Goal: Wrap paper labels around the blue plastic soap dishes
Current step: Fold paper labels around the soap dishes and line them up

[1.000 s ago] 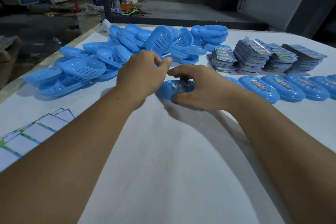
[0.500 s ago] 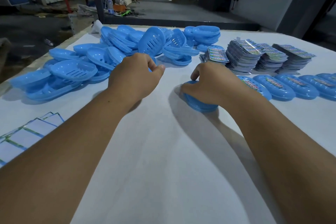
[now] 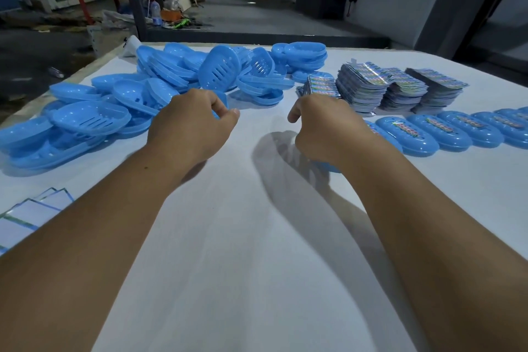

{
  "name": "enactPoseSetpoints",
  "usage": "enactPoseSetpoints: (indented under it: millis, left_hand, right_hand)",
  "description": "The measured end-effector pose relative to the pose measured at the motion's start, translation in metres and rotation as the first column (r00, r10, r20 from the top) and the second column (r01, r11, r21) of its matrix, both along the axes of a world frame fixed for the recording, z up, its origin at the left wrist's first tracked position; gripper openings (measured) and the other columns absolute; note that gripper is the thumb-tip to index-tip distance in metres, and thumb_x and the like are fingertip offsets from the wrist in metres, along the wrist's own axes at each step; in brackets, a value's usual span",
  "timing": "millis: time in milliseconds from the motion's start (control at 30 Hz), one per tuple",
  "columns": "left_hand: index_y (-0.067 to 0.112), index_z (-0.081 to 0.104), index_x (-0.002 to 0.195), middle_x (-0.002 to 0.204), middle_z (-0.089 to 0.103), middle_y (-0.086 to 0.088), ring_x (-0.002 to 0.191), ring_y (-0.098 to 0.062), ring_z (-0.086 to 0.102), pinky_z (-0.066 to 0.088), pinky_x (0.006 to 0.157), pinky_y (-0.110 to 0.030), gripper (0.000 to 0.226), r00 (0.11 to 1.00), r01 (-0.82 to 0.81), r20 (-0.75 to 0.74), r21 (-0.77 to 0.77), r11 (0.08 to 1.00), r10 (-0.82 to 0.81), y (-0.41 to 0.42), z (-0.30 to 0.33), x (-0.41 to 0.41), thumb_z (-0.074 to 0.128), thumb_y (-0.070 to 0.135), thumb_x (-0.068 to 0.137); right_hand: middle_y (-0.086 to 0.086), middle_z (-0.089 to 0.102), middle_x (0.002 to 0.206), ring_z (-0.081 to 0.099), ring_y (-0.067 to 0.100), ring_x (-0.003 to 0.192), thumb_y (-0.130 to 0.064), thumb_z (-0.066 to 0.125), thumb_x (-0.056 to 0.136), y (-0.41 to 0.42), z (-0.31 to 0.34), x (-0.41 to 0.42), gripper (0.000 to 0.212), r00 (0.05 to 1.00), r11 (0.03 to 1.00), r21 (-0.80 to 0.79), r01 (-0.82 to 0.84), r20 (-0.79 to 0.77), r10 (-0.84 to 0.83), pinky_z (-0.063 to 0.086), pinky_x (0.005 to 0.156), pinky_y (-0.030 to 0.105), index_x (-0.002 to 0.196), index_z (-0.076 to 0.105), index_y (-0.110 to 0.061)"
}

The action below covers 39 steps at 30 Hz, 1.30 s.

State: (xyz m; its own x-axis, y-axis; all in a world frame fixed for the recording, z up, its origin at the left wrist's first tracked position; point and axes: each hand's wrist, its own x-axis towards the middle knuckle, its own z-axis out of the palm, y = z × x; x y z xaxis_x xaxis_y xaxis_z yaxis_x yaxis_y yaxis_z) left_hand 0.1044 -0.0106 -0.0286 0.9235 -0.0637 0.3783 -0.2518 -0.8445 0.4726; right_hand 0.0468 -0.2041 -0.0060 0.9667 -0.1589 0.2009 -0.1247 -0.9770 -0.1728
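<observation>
Head view: a white desk (image 3: 257, 237) carries a heap of unlabelled blue soap dishes (image 3: 171, 86) at the far left, stacks of paper labels (image 3: 380, 88) at the far right, and a row of labelled dishes (image 3: 457, 130) just in front of the stacks. The step looks like setting one wrapped dish (image 3: 328, 167) down at the near end of that row; the right hand (image 3: 323, 128) covers it with curled fingers. The left hand (image 3: 194, 126), fingers curled, reaches to the heap's edge; whether it holds anything I cannot tell. Next: a fresh dish and a label.
</observation>
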Motion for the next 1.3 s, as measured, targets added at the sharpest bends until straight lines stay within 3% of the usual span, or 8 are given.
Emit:
enactPoseSetpoints:
  millis: [167,333,567,700,767,867,1133,1300]
  left_hand:
    - [0.033,0.061,0.081,0.078,0.063,0.01,0.079,-0.017,0.06,0.048,0.07,-0.035,0.028,1.0,0.006,-0.012,0.017,1.0,-0.005,0.0,-0.001,0.0,0.059,0.06,0.088]
    - [0.032,0.059,0.077,0.084,0.063,0.01,0.082,-0.018,0.06,0.046,0.072,-0.035,0.03,0.999,0.015,-0.037,0.051,0.999,-0.013,0.002,-0.002,0.0,0.059,0.06,0.088]
    - [0.027,0.062,0.071,0.078,0.065,0.006,0.078,-0.022,0.06,0.042,0.066,-0.031,0.031,0.998,0.045,-0.054,0.107,0.993,-0.039,0.002,-0.002,-0.002,0.061,0.053,0.087]
    - [0.023,0.063,0.07,0.073,0.064,0.005,0.074,-0.021,0.06,0.043,0.063,-0.031,0.029,0.999,0.034,-0.042,0.132,0.991,-0.029,0.004,-0.002,-0.002,0.062,0.048,0.086]
    - [0.023,0.062,0.07,0.073,0.064,0.005,0.074,-0.021,0.061,0.046,0.063,-0.031,0.029,0.999,0.021,-0.038,0.13,0.991,-0.016,0.008,0.0,0.0,0.061,0.046,0.086]
    - [0.022,0.061,0.071,0.07,0.059,0.005,0.07,-0.02,0.057,0.034,0.053,-0.028,0.027,0.998,-0.05,0.036,0.163,0.985,0.044,0.017,0.005,0.003,0.057,0.043,0.089]
    - [0.023,0.068,0.107,0.113,0.061,-0.002,0.114,-0.028,0.047,0.038,0.086,-0.039,0.021,0.971,-0.218,0.165,0.317,0.923,0.173,0.045,0.019,0.014,0.058,0.02,0.088]
    - [0.024,0.061,0.119,0.119,0.057,-0.004,0.116,-0.03,0.045,0.037,0.093,-0.041,0.036,0.955,-0.293,0.173,0.404,0.867,0.242,0.054,0.02,0.018,0.065,0.012,0.085]
  right_hand:
    - [0.009,0.063,0.118,0.053,0.036,0.113,-0.006,0.058,0.081,0.0,-0.002,0.003,0.039,1.0,1.0,-0.008,-0.003,-0.008,0.003,0.05,0.084,0.038,0.117,0.065,-0.018]
    - [-0.001,0.064,0.118,0.057,0.027,0.113,-0.014,0.061,0.084,-0.002,-0.005,0.007,0.04,0.997,0.989,0.122,-0.083,0.018,0.082,0.051,0.091,0.036,0.122,0.066,-0.027]
    - [-0.012,0.068,0.099,0.059,0.011,0.087,-0.027,0.064,0.086,0.012,-0.016,0.012,0.024,0.967,0.941,0.223,-0.256,0.059,0.249,0.042,0.068,0.025,0.109,0.069,-0.03]
    - [-0.015,0.069,0.095,0.052,-0.007,0.067,-0.034,0.067,0.089,0.017,-0.022,0.013,0.015,0.945,0.918,0.225,-0.327,0.087,0.315,0.032,0.054,0.006,0.103,0.07,-0.034]
    - [-0.016,0.069,0.094,0.051,-0.013,0.065,-0.034,0.067,0.089,0.018,-0.023,0.015,0.009,0.939,0.907,0.24,-0.345,0.09,0.333,0.033,0.053,0.004,0.098,0.069,-0.035]
    - [-0.016,0.07,0.093,0.05,-0.019,0.067,-0.031,0.066,0.089,0.018,-0.024,0.016,0.007,0.932,0.901,0.238,-0.362,0.093,0.35,0.032,0.054,0.005,0.093,0.067,-0.037]
    - [-0.024,0.067,0.084,0.051,-0.019,0.069,-0.03,0.064,0.089,0.016,-0.026,0.017,0.013,0.931,0.901,0.234,-0.364,0.104,0.35,0.032,0.054,0.005,0.083,0.064,-0.041]
    - [-0.025,0.067,0.081,0.055,-0.016,0.071,-0.028,0.064,0.089,0.016,-0.026,0.016,0.012,0.93,0.895,0.253,-0.368,0.108,0.352,0.034,0.057,0.006,0.086,0.066,-0.04]
